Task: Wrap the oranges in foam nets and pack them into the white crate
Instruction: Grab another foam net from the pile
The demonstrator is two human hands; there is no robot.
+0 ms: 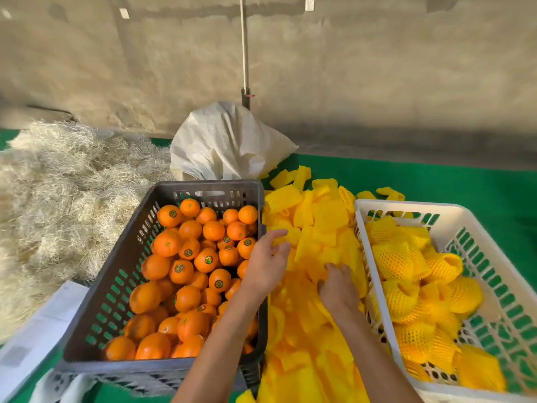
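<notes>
the person's left hand [266, 264] reaches over the right rim of the dark grey plastic crate [116, 266] of bare oranges [186, 271], fingers relaxed on the loose pile of yellow foam nets [316, 228]. the right hand [338, 287] digs into that pile; its grasp cannot be told. the white plastic crate [453, 216], at the green surface's [436, 181] right edge, holds net-wrapped oranges [404, 260].

One head-worn camera looks forward and down, close over both crates.
</notes>
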